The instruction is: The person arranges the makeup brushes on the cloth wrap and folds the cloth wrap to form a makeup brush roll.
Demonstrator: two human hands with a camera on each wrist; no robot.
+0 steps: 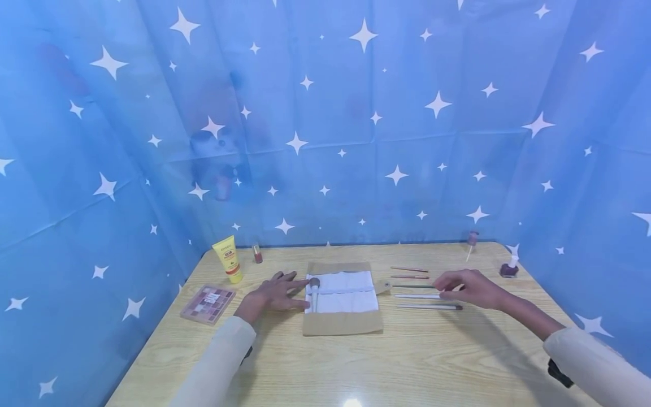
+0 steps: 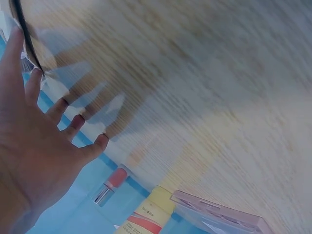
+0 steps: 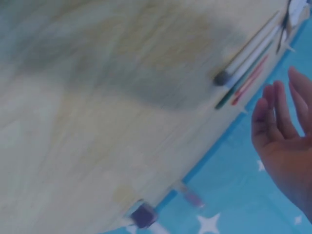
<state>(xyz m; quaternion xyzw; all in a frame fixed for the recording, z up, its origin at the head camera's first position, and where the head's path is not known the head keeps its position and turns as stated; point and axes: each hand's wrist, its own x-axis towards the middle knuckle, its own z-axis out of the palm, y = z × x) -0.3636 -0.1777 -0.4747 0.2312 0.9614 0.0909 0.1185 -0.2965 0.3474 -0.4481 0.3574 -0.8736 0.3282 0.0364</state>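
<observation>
A brown fabric brush roll (image 1: 342,324) with a white lining lies unfolded in the middle of the table. Inside its left end is a fluffy makeup brush (image 1: 315,289) with a pale handle. My left hand (image 1: 277,293) rests at the roll's left edge, fingers spread and mostly straight. To the right of the roll lie several thin brushes side by side: reddish ones (image 1: 409,277), a dark green one (image 1: 407,286), a white one (image 1: 413,297) and a pale one with a dark tip (image 1: 429,307). My right hand (image 1: 473,288) hovers over their right ends, fingers loosely bent, nothing visible between them.
On the left are an eyeshadow palette (image 1: 208,304), a yellow tube (image 1: 229,260) and a small red bottle (image 1: 257,254). Toward the back right stand a dark purple bottle (image 1: 508,269) and a small pinkish item (image 1: 472,240). A starry blue curtain (image 1: 325,141) surrounds the table.
</observation>
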